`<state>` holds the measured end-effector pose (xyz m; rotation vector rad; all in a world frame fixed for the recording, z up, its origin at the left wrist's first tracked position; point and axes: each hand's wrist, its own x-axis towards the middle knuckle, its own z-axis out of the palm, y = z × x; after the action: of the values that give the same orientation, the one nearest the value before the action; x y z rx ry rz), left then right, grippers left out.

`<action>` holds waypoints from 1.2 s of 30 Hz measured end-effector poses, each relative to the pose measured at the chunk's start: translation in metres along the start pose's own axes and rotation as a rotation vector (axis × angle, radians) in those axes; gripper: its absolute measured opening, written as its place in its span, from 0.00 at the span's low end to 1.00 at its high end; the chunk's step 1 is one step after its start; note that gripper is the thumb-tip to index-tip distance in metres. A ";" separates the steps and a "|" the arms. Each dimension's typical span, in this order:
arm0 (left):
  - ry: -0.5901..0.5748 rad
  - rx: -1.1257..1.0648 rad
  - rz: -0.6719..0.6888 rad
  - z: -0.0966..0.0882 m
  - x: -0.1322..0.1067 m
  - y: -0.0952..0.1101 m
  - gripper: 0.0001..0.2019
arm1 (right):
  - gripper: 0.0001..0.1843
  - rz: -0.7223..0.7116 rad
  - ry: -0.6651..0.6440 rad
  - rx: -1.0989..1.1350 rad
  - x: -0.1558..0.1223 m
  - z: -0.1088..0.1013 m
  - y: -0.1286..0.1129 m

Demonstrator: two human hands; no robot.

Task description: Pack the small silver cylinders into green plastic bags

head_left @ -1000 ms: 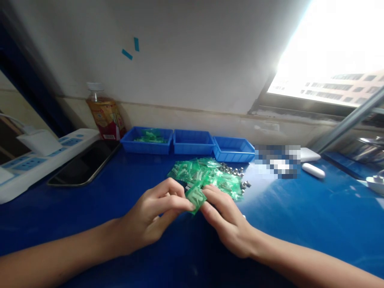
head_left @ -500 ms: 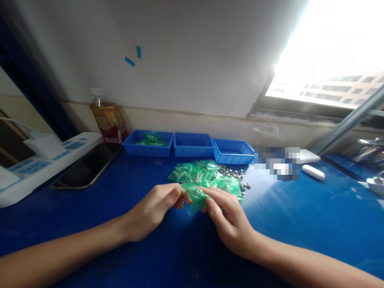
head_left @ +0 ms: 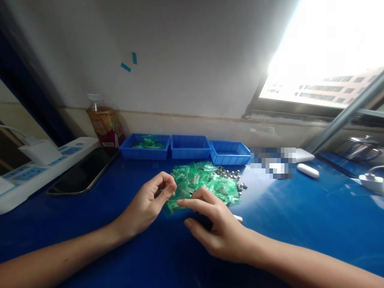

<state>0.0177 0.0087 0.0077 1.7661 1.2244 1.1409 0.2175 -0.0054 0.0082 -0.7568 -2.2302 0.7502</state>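
Note:
My left hand (head_left: 154, 198) is closed, thumb and index finger pinching the edge of a small green plastic bag (head_left: 171, 207) above the blue table. Just right of it, my right hand (head_left: 214, 220) has its thumb and index finger apart, with the index fingertip close to the bag; its other fingers are partly curled and partly hidden. A small white end of something (head_left: 238, 218) shows beside my right hand; the rest is hidden. Beyond both hands lies a pile of green plastic bags (head_left: 207, 176) with small pieces inside. Loose small metal parts (head_left: 232, 174) lie at its right edge.
Behind the pile stand a blue tray with green bags (head_left: 144, 154), a middle blue tray (head_left: 191, 153) and a right blue tray (head_left: 231, 159). On the left are a phone (head_left: 82, 172), a power strip (head_left: 45, 172) and a bottle (head_left: 103, 124). A white case (head_left: 308, 171) lies right.
My right hand has let go of the green bag, and its thumb and index finger have spread. My left hand, with the bag, has moved slightly left. A white end now shows beside my right hand.

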 end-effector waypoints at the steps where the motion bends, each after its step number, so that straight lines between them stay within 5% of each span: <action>1: 0.032 0.020 0.044 0.000 -0.001 -0.002 0.11 | 0.18 0.018 0.027 0.002 0.000 -0.001 -0.001; 4: 0.048 0.103 0.287 -0.003 -0.007 -0.005 0.06 | 0.11 0.073 0.033 0.019 0.001 -0.005 -0.003; 8: -0.166 0.301 0.718 -0.005 -0.016 0.002 0.03 | 0.20 0.080 -0.027 0.073 0.002 -0.008 -0.005; 12: -0.302 0.485 0.878 -0.003 -0.019 0.006 0.05 | 0.19 0.062 0.091 0.013 0.003 -0.003 -0.002; 18: -0.386 0.403 0.645 -0.003 -0.012 0.008 0.08 | 0.11 0.020 0.364 -0.010 0.003 0.002 0.007; 23: -0.314 0.056 0.180 -0.007 -0.005 0.006 0.29 | 0.15 -0.119 0.267 -0.041 -0.002 0.000 0.006; 29: -0.171 -0.139 -0.172 -0.004 -0.005 -0.005 0.21 | 0.17 -0.146 0.211 -0.147 -0.002 0.001 0.005; 32: -0.091 -0.131 -0.150 -0.003 -0.005 -0.004 0.15 | 0.18 -0.091 0.222 -0.094 0.000 0.001 0.003; 36: -0.020 -0.022 0.133 -0.003 -0.008 0.000 0.09 | 0.17 0.049 0.223 0.064 -0.001 -0.002 -0.004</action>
<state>0.0134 0.0015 0.0071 1.8611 1.0915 1.2039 0.2179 -0.0081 0.0115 -0.8247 -1.9851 0.7201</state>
